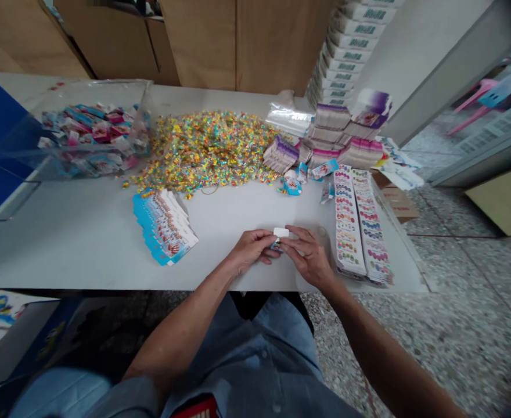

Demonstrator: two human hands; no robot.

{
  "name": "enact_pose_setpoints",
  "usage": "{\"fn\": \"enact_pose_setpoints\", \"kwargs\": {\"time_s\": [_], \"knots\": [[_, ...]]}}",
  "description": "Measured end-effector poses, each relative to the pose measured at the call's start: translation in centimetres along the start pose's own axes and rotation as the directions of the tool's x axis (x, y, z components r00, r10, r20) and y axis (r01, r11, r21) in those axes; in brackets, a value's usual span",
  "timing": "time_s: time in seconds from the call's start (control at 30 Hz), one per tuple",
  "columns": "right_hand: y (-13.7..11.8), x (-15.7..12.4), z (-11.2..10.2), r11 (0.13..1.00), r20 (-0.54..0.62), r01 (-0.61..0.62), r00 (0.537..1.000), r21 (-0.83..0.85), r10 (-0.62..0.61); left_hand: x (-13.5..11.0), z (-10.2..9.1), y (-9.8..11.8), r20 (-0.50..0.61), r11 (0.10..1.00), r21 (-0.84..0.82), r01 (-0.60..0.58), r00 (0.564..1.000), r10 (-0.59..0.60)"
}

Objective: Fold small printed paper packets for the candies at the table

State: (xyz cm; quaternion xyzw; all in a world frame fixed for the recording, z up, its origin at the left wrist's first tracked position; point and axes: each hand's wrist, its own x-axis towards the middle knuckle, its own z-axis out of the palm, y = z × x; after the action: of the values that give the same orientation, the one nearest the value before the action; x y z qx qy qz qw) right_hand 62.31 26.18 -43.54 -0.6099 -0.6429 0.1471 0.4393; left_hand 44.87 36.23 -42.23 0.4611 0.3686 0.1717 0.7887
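White and rectangular, a small tab of card or plastic sits just above the middle of the pale table, held between both hands, with a blue-printed card showing beneath it. The left hand pinches from its side, fingers pressed together and curled inward; the right hand closes in from the other side, its fingers bent over the tab. Both forearms angle inward from a blue denim shirt, wrists low over the tabletop. Nearby, a fanned stack of blue-edged printed cards lies to the left, two long strips of printed cards with coloured rows to the right, and a multicoloured heap of small pieces beyond.
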Motion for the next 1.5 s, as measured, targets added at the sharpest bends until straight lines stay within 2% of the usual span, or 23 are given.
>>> {"fn": "enact_pose_setpoints", "kwargs": {"time_s": [0.07, 0.1, 0.17, 0.2, 0.23, 0.3, 0.43, 0.5, 0.53, 0.6, 0.67, 0.7, 0.77, 0.83, 0.9, 1.0, 1.17, 1.33, 1.5], "knots": [[0.0, -0.2, -0.1, 0.960, -0.003, -0.170, 0.985, 0.224, 0.175, 0.2, 0.3, 0.0, -0.035, 1.000, -0.003, -0.004, 0.999, 0.004], [-0.1, -0.4, -0.1, 0.894, 0.000, -0.258, 0.961, 0.365, 0.277, 0.3, 0.4, -0.1, -0.058, 1.000, 0.006, -0.016, 0.998, 0.016], [-0.1, -0.6, -0.3, 0.696, 0.063, -0.391, 0.892, 0.602, 0.447, 0.6, 0.6, -0.2, -0.086, 0.999, 0.025, -0.045, 0.995, 0.047], [-0.1, -0.6, -0.3, 0.602, 0.117, -0.437, 0.861, 0.668, 0.495, 0.7, 0.7, -0.2, -0.089, 0.998, 0.034, -0.059, 0.994, 0.062], [-0.1, -0.5, -0.3, 0.529, 0.176, -0.477, 0.836, 0.702, 0.520, 0.7, 0.7, -0.3, -0.084, 0.997, 0.040, -0.071, 0.994, 0.074], [0.0, -0.1, -0.2, 0.444, 0.277, -0.546, 0.797, 0.710, 0.537, 0.9, 0.6, -0.3, -0.065, 0.994, 0.047, -0.095, 0.993, 0.098], [0.3, 0.9, 0.5, 0.369, 0.350, -0.605, 0.751, 0.706, 0.560, 1.0, 0.0, -0.6, -0.012, 0.985, 0.047, -0.168, 0.986, 0.168], [0.5, 1.1, 0.9, 0.391, 0.337, -0.595, 0.762, 0.702, 0.553, 1.1, -0.2, -0.9, 0.027, 0.975, 0.041, -0.217, 0.976, 0.216], [0.6, 1.0, 1.1, 0.443, 0.292, -0.565, 0.787, 0.697, 0.543, 1.1, -0.4, -1.1, 0.040, 0.969, 0.036, -0.245, 0.969, 0.244], [0.8, 0.7, 1.2, 0.628, 0.135, -0.441, 0.871, 0.641, 0.473, 1.2, -0.5, -1.5, 0.043, 0.952, 0.036, -0.305, 0.952, 0.303], [0.9, 0.2, 1.2, 0.825, -0.021, -0.260, 0.950, 0.502, 0.312, 1.1, -0.6, -1.8, 0.036, 0.935, 0.053, -0.351, 0.936, 0.350], [1.0, -0.1, 1.1, 0.893, -0.062, -0.171, 0.974, 0.417, 0.216, 1.0, -0.6, -2.0, 0.044, 0.927, 0.058, -0.370, 0.929, 0.368], [1.1, -0.5, 0.9, 0.961, -0.071, -0.033, 0.996, 0.276, 0.055, 0.8, -0.8, -2.1, 0.091, 0.915, 0.048, -0.401, 0.914, 0.396], [1.2, -0.7, 0.7, 0.980, -0.044, 0.042, 0.998, 0.193, -0.034, 0.7, -1.0, -2.0, 0.146, 0.908, 0.029, -0.417, 0.901, 0.409], [1.2, -0.6, 0.5, 0.984, -0.040, 0.060, 0.998, 0.167, -0.054, 0.6, -1.2, -2.0, 0.166, 0.914, 0.045, -0.404, 0.905, 0.392], [1.0, -0.5, 0.5, 0.979, -0.063, 0.035, 0.998, 0.200, -0.023, 0.7, -1.2, -2.1, 0.139, 0.912, 0.119, -0.393, 0.916, 0.376], [0.8, -0.4, 0.4, 0.961, -0.048, -0.031, 0.998, 0.276, 0.046, 0.5, -1.1, -2.2, 0.098, 0.866, 0.231, -0.444, 0.896, 0.433], [0.6, -0.3, 0.2, 0.939, -0.015, -0.124, 0.991, 0.321, 0.136, 0.5, -1.0, -1.8, 0.115, 0.853, 0.268, -0.447, 0.894, 0.433], [0.7, -0.2, 0.4, 0.955, -0.038, -0.080, 0.995, 0.284, 0.094, 0.5, -1.1, -1.6, 0.162, 0.793, 0.337, -0.508, 0.861, 0.482]]}}
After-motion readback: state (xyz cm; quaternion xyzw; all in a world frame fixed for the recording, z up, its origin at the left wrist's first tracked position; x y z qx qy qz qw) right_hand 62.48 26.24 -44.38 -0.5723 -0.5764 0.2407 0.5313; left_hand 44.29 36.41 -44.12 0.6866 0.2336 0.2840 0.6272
